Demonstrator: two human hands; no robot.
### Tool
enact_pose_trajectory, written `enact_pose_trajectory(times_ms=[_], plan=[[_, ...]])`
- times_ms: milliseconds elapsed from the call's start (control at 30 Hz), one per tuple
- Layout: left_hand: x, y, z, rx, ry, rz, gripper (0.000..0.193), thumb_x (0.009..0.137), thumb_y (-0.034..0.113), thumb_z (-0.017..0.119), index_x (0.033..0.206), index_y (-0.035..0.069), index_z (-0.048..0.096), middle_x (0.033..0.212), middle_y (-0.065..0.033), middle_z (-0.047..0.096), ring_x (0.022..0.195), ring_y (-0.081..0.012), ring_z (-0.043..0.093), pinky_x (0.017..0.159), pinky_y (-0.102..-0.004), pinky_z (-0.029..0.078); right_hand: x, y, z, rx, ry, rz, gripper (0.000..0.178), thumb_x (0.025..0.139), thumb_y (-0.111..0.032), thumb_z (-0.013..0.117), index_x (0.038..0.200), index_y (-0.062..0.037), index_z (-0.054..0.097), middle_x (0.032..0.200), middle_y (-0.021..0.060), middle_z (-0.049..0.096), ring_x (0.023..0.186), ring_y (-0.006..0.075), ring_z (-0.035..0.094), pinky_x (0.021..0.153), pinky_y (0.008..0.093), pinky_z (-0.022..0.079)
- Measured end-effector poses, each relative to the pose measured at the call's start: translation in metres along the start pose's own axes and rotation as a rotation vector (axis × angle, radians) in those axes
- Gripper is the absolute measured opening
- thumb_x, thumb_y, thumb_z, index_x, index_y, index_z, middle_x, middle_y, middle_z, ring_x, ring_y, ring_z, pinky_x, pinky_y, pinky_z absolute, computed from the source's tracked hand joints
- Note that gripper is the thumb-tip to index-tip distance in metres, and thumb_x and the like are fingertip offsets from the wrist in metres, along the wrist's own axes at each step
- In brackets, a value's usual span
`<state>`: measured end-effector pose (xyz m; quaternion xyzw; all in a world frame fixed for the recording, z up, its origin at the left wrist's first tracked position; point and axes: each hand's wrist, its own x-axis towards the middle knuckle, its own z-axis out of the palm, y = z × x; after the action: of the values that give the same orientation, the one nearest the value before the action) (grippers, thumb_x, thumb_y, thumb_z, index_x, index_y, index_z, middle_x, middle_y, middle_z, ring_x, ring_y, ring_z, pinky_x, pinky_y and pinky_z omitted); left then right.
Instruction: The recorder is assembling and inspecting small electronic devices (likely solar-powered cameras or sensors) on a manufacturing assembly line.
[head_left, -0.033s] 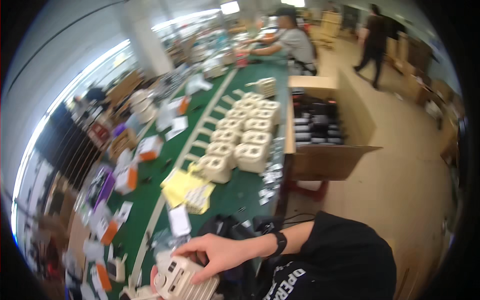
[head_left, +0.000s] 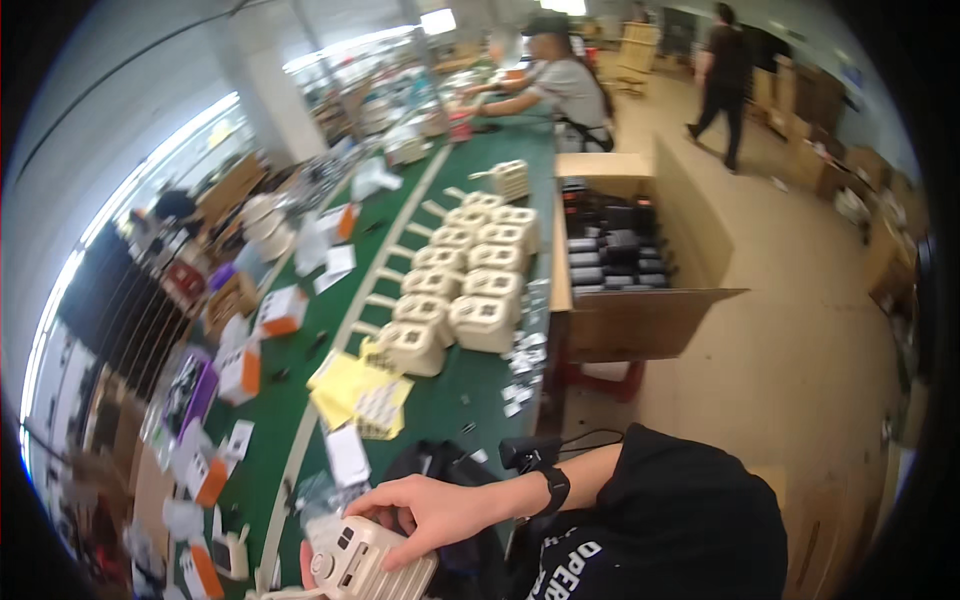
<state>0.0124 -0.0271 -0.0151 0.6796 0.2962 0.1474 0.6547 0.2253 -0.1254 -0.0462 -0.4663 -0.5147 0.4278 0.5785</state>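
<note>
Low in the view, my right hand (head_left: 435, 510) grips a beige box-shaped device (head_left: 375, 562) from above, thumb on its near side and fingers over the far edge. The device has ribbed sides, a round knob, two dark buttons and small ports. Only a sliver of my left hand (head_left: 307, 562) shows at the device's left edge, closed against it; the rest is hidden. Beyond my hands lie a white card (head_left: 347, 456), a clear plastic bag (head_left: 318, 492) and yellow sheets (head_left: 338, 388). A dark cloth-like thing (head_left: 430, 460) lies by my right wrist.
Several similar beige devices (head_left: 484, 322) stand in two rows on the green table (head_left: 440, 400). White-and-orange boxes (head_left: 240, 375) line its left side. An open cardboard box (head_left: 640, 325) of dark items stands right. One person (head_left: 575, 90) sits far off; another (head_left: 722, 85) walks.
The whole view has shifted slightly, so the table and box sit farther left. Both hands keep their hold on the beige device. The walking person has moved a little.
</note>
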Motion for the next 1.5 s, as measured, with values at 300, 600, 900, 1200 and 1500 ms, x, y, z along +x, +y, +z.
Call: enact_pose_trajectory(times_ms=[300, 600, 900, 1200, 1500], plan=[[0.043, 0.011, -0.084, 0.359, 0.352, 0.282, 0.055, 0.092, 0.032, 0.039, 0.137, 0.003, 0.025, 0.139, -0.0205, 0.025, 0.124, -0.0311, 0.033, 0.100, -0.0412, 0.029, -0.078, 0.067, -0.108, -1.018, 1.180, -0.096, 0.059, 0.061, -0.019, 0.074, 0.109, -0.0012, 0.044, 0.102, 0.0151, 0.049, 0.098, 0.0329, 0.046, 0.084, 0.0384, 0.040], [0.177, -0.051, -0.289, 0.637, 0.980, -0.067, 0.098, 0.064, 0.050, 0.068, 0.132, -0.004, 0.024, 0.120, -0.0273, 0.046, 0.113, -0.0345, 0.046, 0.092, -0.0383, 0.037, -0.066, 0.079, -0.136, -0.999, 1.306, -0.140, 0.074, 0.057, -0.004, 0.076, 0.121, -0.0020, 0.038, 0.118, 0.0161, 0.035, 0.111, 0.0309, 0.036, 0.096, 0.0381, 0.031], [0.465, -0.050, -0.084, 0.952, 0.234, 0.689, 0.088, 0.064, 0.035, 0.072, 0.131, -0.002, 0.030, 0.129, -0.0235, 0.039, 0.122, -0.0312, 0.035, 0.100, -0.0387, 0.030, -0.080, 0.074, -0.142, -0.950, 1.333, -0.371, 0.046, 0.066, -0.008, 0.070, 0.107, -0.0035, 0.050, 0.110, 0.0147, 0.046, 0.105, 0.0291, 0.044, 0.091, 0.0371, 0.035], [0.464, -0.001, 0.009, 0.566, -0.147, 0.880, 0.092, 0.058, 0.026, 0.074, 0.131, -0.002, 0.026, 0.124, -0.0214, 0.041, 0.115, -0.0291, 0.042, 0.094, -0.0395, 0.037, -0.063, 0.056, -0.111, -0.677, 1.275, -0.512, 0.041, 0.077, -0.010, 0.062, 0.114, -0.0041, 0.045, 0.114, 0.0122, 0.043, 0.109, 0.0270, 0.043, 0.094, 0.0350, 0.033], [0.157, -0.004, -0.021, 0.183, 0.372, 0.672, 0.092, 0.052, 0.008, 0.078, 0.128, 0.003, 0.026, 0.118, -0.0143, 0.043, 0.100, -0.0248, 0.051, 0.092, -0.0383, 0.041, 0.036, 0.018, -0.007, -0.242, 0.339, -0.411, 0.072, 0.083, -0.034, 0.059, 0.134, 0.0004, 0.022, 0.135, 0.0220, 0.028, 0.124, 0.0342, 0.031, 0.101, 0.0351, 0.029]])
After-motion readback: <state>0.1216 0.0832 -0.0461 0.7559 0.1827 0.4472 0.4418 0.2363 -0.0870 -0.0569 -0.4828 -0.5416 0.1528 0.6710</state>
